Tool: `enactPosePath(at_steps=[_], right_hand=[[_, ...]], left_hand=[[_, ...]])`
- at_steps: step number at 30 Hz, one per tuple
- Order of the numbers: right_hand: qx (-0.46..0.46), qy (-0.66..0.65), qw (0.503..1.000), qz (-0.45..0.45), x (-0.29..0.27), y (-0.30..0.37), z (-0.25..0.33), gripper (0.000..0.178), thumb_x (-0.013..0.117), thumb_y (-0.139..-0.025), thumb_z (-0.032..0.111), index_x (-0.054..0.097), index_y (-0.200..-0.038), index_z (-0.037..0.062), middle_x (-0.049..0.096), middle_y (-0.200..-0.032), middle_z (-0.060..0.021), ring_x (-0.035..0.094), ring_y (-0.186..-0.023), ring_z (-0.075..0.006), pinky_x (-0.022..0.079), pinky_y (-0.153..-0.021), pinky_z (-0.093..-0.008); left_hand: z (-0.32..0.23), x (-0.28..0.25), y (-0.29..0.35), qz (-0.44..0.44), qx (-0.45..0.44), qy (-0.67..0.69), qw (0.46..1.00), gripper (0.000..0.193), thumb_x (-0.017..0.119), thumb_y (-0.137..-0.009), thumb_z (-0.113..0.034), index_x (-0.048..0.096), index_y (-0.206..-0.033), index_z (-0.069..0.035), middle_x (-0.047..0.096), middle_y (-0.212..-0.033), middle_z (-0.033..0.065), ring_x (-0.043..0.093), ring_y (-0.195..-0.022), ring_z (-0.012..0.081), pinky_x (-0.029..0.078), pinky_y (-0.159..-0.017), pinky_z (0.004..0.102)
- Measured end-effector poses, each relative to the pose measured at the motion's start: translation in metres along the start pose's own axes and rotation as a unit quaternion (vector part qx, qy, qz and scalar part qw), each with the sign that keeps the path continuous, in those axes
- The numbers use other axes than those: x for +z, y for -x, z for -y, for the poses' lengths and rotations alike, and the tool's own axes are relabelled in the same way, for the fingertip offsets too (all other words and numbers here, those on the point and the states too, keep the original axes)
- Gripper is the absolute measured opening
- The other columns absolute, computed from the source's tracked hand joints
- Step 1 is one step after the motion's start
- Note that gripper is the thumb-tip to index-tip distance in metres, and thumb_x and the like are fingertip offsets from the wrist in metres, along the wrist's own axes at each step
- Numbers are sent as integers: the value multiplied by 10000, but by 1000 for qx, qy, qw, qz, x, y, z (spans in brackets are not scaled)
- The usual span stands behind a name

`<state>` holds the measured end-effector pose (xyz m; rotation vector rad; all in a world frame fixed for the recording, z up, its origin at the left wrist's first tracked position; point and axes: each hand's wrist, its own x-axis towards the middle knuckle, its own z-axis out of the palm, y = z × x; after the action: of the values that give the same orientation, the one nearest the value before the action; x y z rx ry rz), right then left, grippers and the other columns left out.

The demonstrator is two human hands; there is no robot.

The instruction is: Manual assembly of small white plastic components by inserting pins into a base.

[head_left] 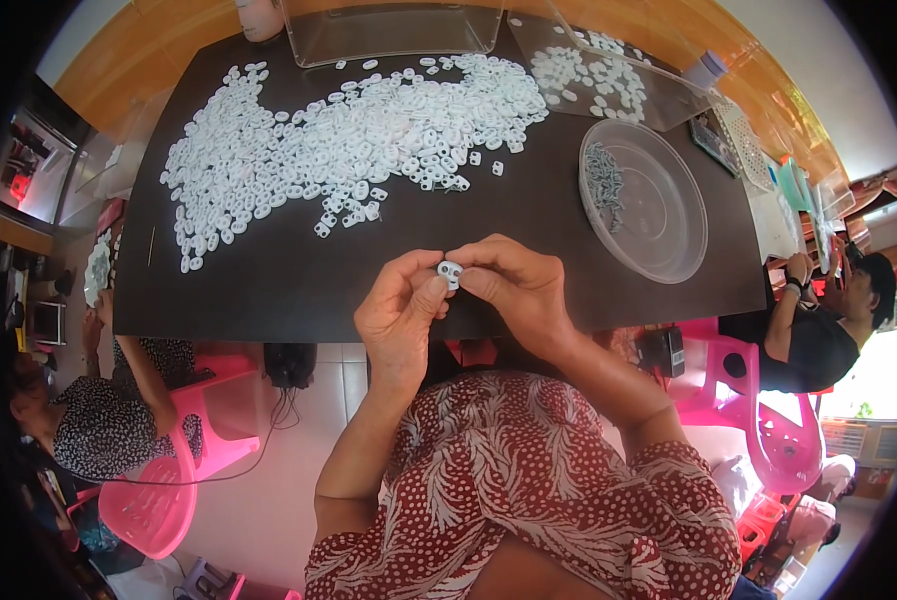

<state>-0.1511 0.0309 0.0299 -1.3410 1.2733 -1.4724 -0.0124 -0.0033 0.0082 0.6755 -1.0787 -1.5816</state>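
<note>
Above the table's near edge, my left hand (397,312) pinches a small white plastic piece with two holes (450,269) between thumb and fingers. My right hand (521,290) meets it from the other side, its thumb and forefinger closed on the same piece. Whether a screw is between the right fingertips is too small to tell. Beyond both hands spreads a large heap of similar white two-hole pieces (369,140), with a few loose ones toward me. Small grey screws (603,185) lie along the left side of a round clear plastic dish (669,215) to the right.
The dark table (309,300) ends just before my body. A clear bin (394,35) stands at the back, with white discs (594,75) in a clear tray at back right. A phone (717,145) lies near the right edge. People sit on pink chairs (154,500) at both sides.
</note>
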Motion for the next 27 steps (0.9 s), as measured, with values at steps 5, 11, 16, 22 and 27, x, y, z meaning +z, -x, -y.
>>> enactPosePath(at_steps=[5, 11, 16, 22, 27], right_hand=[[32, -65, 997, -22, 3, -1, -2, 130, 593, -855, -17, 649, -973, -12, 620, -880, -32, 571, -823, -75, 469, -727, -222], [37, -45, 998, -29, 4, 1, -3, 112, 598, -853, -12, 650, -952, -12, 614, -858, -23, 563, -801, -68, 465, -712, -217], [32, -26, 999, -18, 2, 0, -2, 110, 606, -851, -5, 653, -950, -4, 610, -846, -17, 555, -786, -66, 456, -701, -216], [34, -47, 998, -13, 4, 0, -5, 114, 609, -852, 0, 652, -957, -3, 612, -848, -19, 556, -787, -67, 457, -705, -218], [29, -59, 998, -13, 6, 1, -6, 118, 605, -855, 0, 647, -965, -4, 607, -861, -21, 559, -791, -67, 461, -708, -222]], left_hand=[[-4, -1, 4, 10, -12, -42, 999, 292, 627, -854, -4, 574, -1141, 19, 593, -872, 22, 535, -770, 72, 459, -683, 194], [-8, -6, 3, 46, -16, -63, 997, 306, 623, -855, 7, 567, -1156, 13, 602, -904, 21, 539, -798, 66, 457, -706, 191], [-9, -9, 0, 60, -36, -46, 996, 303, 621, -858, 5, 560, -1154, 10, 611, -905, 20, 524, -760, 57, 445, -665, 184], [-2, -6, 2, 28, -10, -45, 999, 271, 633, -859, -31, 575, -1118, 23, 608, -859, 27, 518, -698, 63, 445, -617, 185], [4, -4, 5, 7, 58, -108, 992, 259, 631, -869, -67, 582, -1100, 39, 593, -818, 30, 523, -675, 73, 453, -608, 193]])
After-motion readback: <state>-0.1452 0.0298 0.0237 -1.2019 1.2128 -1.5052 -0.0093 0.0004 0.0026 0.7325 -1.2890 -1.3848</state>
